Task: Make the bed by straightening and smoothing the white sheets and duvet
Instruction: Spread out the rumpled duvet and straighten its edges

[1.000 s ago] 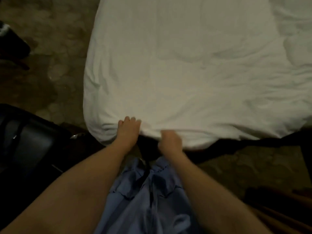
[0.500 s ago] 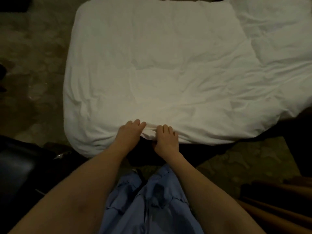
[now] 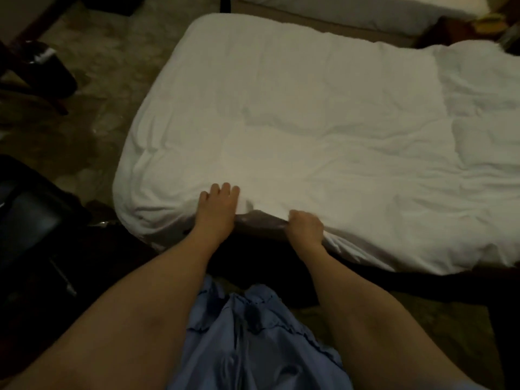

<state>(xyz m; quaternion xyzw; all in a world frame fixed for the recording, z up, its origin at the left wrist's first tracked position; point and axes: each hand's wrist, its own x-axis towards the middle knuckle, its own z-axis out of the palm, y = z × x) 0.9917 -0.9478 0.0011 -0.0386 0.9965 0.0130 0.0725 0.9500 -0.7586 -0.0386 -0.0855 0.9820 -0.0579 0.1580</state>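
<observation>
The white duvet (image 3: 323, 130) is spread across the bed, and its near edge is gripped by the right hand (image 3: 305, 225), fingers curled round the hem. Just left of that grip, the left hand (image 3: 218, 206) is laid on the fabric, fingers straight.

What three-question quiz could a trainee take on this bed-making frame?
1. True or false: the left hand lies flat on the duvet.
2. The right hand takes its grip on: A) the pillow B) the duvet's near edge C) the dark chair
3. Fill in: the person's garment at the bottom of the view is ____ in colour.

Key: 1 true; 2 B; 3 blue.
</observation>
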